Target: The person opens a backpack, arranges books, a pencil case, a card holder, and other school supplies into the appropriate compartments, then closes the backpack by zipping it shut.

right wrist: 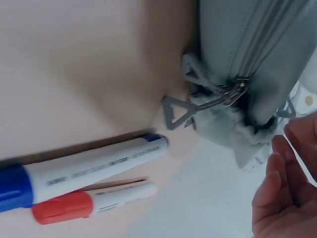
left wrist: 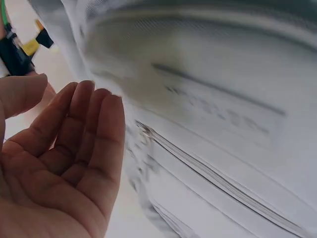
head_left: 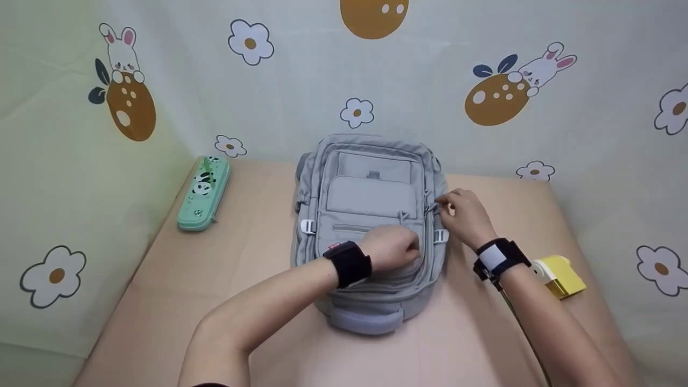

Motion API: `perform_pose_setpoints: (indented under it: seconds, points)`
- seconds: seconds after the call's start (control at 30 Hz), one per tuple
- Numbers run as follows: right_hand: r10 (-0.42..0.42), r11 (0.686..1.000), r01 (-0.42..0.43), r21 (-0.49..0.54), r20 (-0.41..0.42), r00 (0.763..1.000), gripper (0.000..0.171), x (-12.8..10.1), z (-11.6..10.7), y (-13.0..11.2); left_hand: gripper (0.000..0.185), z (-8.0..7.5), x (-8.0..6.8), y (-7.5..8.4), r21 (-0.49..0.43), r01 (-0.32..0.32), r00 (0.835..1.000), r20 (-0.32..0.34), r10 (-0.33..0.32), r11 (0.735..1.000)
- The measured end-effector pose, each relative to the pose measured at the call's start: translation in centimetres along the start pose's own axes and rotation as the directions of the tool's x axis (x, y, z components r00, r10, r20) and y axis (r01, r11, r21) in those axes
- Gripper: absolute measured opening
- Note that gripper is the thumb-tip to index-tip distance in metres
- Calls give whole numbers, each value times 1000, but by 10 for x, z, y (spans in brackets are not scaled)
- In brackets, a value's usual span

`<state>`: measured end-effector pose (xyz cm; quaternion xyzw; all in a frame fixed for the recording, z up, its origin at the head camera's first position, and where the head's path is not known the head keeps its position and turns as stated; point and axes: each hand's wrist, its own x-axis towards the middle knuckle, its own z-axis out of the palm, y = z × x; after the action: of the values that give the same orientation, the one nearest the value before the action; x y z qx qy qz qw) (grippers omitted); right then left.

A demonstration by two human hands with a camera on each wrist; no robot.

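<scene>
A grey backpack lies on its back on the table, its front pockets facing up and its top handle toward me. My right hand is at the bag's right edge, thumb and forefinger pinching a zipper pull there. Two more triangular zipper pulls hang beside it in the right wrist view. Over the lower front of the bag is my left hand, fingers loosely bent and nothing in the palm. Close past its fingertips runs a zipper in the left wrist view.
A green panda pencil case lies at the table's left. Beside my right forearm is a yellow and white object. A blue-capped marker and a red-capped marker lie near the bag. Printed curtains hang behind the table.
</scene>
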<state>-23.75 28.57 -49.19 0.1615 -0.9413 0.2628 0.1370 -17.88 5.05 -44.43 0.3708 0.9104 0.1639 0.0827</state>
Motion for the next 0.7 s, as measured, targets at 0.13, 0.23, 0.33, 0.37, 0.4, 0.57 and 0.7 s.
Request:
perform_pose_setpoints:
  seconds: [0.13,0.23,0.33,0.37,0.4,0.57,0.7]
  points:
    - [-17,999,18,-28,53,998,17,9,3,-3,15,1,5,-11,36,-14,999,-37,15,999]
    - [-26,999,29,-35,84,996,15,18,5,-5,18,3,10,-17,91,-65,996,-48,70,994]
    - [-52,997,59,-49,127,991,13,26,6,-7,21,4,15,-19,149,-119,991,-42,127,982]
    - [-64,995,74,-61,143,988,13,29,7,-7,22,5,16,-19,170,-136,989,-38,145,976]
    - [-78,993,91,-74,161,984,13,32,7,-8,22,5,18,-19,190,-154,986,-30,163,970]
    - [-134,972,176,-158,246,960,14,43,7,-10,22,9,26,-16,295,-231,971,15,237,927]
    - [-121,962,186,-199,298,947,14,48,5,-11,25,13,32,-15,346,-240,970,60,234,907]
